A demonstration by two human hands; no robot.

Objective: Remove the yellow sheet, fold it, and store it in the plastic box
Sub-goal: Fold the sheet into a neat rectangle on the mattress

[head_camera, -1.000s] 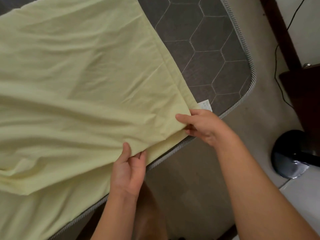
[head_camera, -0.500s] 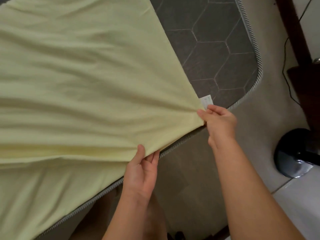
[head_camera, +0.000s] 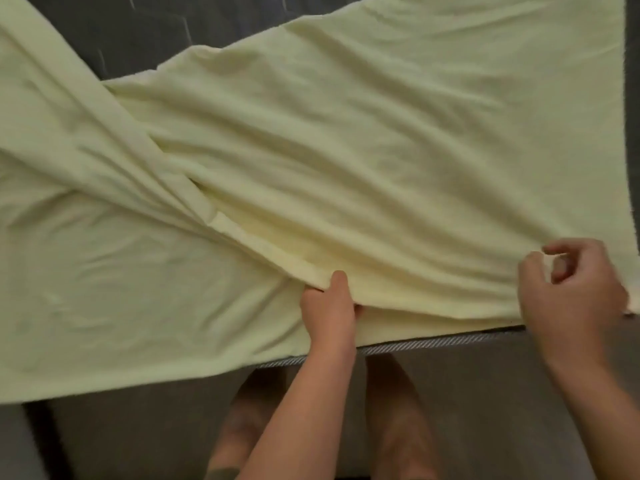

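The pale yellow sheet (head_camera: 346, 140) lies rumpled over the dark grey mattress (head_camera: 138, 32), with one layer folded diagonally over another. My left hand (head_camera: 329, 306) grips the sheet's near edge at the bed's front, thumb on top. My right hand (head_camera: 571, 289) is at the sheet's near right corner with its fingers curled; the frame is blurred there and I cannot tell whether it pinches the cloth. The plastic box is not in view.
The mattress's striped piping (head_camera: 433, 344) runs along the near edge. Below it is the grey side of the bed (head_camera: 138, 427). My bare legs (head_camera: 398, 427) stand against the bed.
The view has swung left so the bed's edge runs level. The folded layer now reaches across to the right, and my hands are farther apart along the near edge.
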